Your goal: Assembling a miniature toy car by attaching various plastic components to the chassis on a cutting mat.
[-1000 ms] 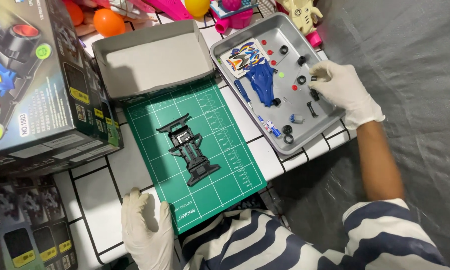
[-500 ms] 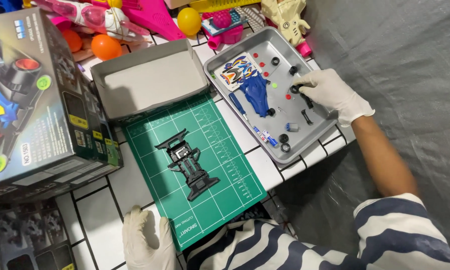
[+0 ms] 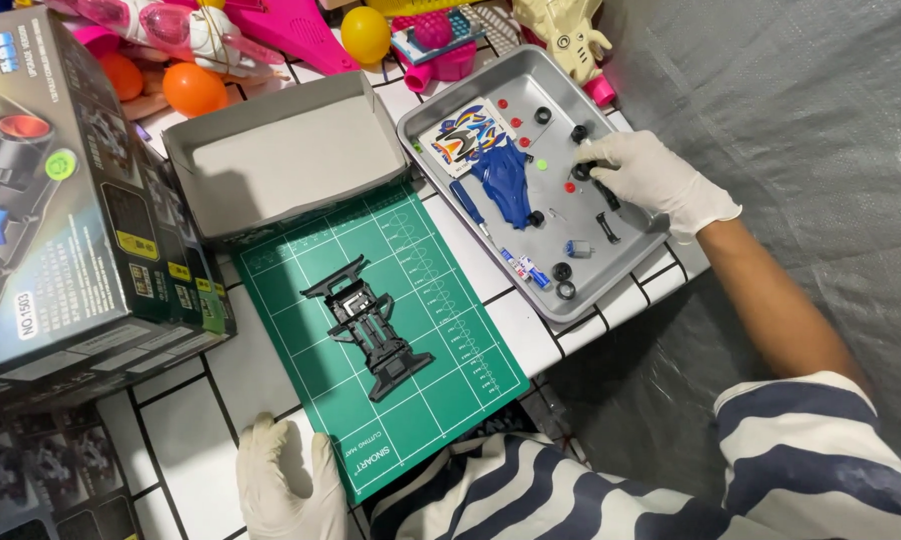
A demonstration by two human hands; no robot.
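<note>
My right hand [image 3: 656,178], in a white glove, reaches into a grey metal tray [image 3: 626,262] and its fingertips pinch a small black wheel [image 3: 583,170]. In the tray lie a blue car body shell [image 3: 503,186], a sticker sheet [image 3: 464,136], a small screwdriver [image 3: 471,206], several black wheels and small coloured parts. A black toy car chassis [image 3: 369,326] lies on a green cutting mat [image 3: 451,320] in front of me. My left hand [image 3: 283,482], also gloved, rests flat on the white tiled table at the mat's near left corner, holding nothing.
An empty grey cardboard box tray [image 3: 283,158] sits behind the mat. A large printed kit box [image 3: 61,200] stands at the left. Pink and orange plastic toys [image 3: 271,30] and a yellow ball [image 3: 365,32] crowd the back. Grey tarpaulin [image 3: 821,150] covers the right.
The view has shifted. My right hand has moved left within the tray, from its right edge to the black wheels at its middle. My left hand stays by the mat.
</note>
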